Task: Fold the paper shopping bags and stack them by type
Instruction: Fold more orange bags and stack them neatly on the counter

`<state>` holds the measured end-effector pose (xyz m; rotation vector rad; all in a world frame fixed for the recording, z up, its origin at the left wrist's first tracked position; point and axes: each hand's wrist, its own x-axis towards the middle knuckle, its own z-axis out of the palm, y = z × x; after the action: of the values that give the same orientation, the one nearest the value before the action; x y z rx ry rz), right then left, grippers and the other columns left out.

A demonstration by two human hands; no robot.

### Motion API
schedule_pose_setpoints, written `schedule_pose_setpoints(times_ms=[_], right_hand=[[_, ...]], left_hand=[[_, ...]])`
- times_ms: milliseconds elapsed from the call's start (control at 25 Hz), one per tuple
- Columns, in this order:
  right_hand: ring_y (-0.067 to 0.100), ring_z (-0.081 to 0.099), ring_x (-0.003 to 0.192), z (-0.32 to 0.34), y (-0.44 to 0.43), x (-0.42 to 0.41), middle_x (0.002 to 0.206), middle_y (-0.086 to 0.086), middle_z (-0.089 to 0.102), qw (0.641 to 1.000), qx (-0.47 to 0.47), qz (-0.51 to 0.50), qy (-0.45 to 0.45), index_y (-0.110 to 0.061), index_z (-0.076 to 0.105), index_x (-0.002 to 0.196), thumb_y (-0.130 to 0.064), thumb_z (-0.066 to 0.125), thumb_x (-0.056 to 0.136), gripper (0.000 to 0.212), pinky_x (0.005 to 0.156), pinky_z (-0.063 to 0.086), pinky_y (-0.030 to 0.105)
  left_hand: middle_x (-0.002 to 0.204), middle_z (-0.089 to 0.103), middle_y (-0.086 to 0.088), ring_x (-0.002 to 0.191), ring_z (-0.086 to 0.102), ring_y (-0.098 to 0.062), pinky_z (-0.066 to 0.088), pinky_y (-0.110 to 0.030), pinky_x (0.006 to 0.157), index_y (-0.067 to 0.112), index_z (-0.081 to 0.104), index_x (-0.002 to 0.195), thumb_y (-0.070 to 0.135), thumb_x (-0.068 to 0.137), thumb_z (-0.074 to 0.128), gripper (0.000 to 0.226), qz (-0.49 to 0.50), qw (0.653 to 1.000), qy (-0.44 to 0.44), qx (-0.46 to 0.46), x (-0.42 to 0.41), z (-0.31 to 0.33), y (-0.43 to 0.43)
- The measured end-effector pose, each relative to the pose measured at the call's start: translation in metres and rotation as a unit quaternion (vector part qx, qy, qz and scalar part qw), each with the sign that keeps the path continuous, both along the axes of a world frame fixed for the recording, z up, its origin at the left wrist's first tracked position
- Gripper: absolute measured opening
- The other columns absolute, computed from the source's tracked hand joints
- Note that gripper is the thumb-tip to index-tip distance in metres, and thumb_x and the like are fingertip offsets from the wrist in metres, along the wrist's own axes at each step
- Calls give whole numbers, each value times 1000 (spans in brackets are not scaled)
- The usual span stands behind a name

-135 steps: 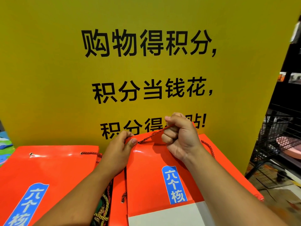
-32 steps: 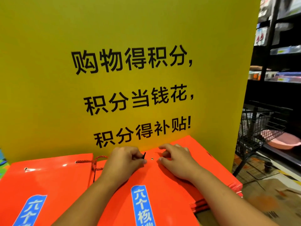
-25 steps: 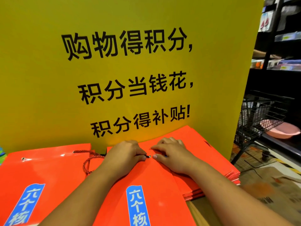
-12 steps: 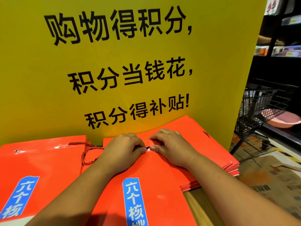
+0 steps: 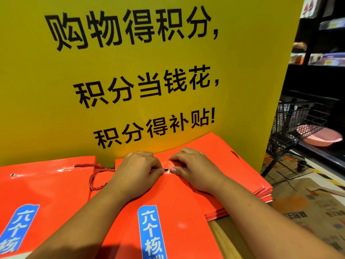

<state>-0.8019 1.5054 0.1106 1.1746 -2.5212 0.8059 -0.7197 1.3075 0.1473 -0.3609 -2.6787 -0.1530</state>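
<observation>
- Top orange bag (image 5: 168,202): flat on the stack (image 5: 257,191), long axis 12-to-6.
- Eyelet (image 5: 166,169): near the bag's 12 o'clock edge.
- Left hand (image 5: 138,171): curled, pinching cord end (image 5: 153,170); eyelet just at its 3 o'clock.
- Right hand (image 5: 194,169): fingers bent on the bag, grip unclear; eyelet at 9 o'clock.

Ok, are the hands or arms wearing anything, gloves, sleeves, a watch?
No. The left hand and right hand are bare: no gloves, rings or watch visible. Both forearms are uncovered down to the frame's lower edge, so no sleeve shows. The visible thumbnails are short and unpainted.
</observation>
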Motion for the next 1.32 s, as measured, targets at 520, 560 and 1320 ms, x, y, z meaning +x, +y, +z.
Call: schedule_pose_setpoints(times_ms=[520, 560, 1320], right_hand=[[2, 53, 89, 12, 5, 2, 95, -10, 51, 988, -124, 68, -59, -23, 68, 76, -15, 87, 71, 21, 79, 41, 16], [2, 53, 89, 19, 7, 1, 95, -7, 52, 988, -109, 75, -83, -22, 70, 74, -14, 86, 73, 18, 80, 41, 17], [20, 58, 67, 67, -28, -12, 83, 12, 73, 958, 224, 10, -179, -17, 78, 80, -25, 76, 83, 9, 61, 48, 31]], left_hand=[[76, 52, 15, 73, 53, -8, 32, -29, 62, 33, 55, 82, 56, 73, 76, 33, 26, 998, 13, 47, 3, -1, 12], [73, 49, 15, 70, 51, -8, 30, -29, 60, 34, 49, 75, 55, 72, 77, 35, 18, 999, 18, 44, 4, 0, 12], [58, 45, 11, 56, 50, -11, 37, -29, 56, 28, 46, 62, 40, 70, 75, 32, -71, 983, 159, -57, 0, -19, 17]])
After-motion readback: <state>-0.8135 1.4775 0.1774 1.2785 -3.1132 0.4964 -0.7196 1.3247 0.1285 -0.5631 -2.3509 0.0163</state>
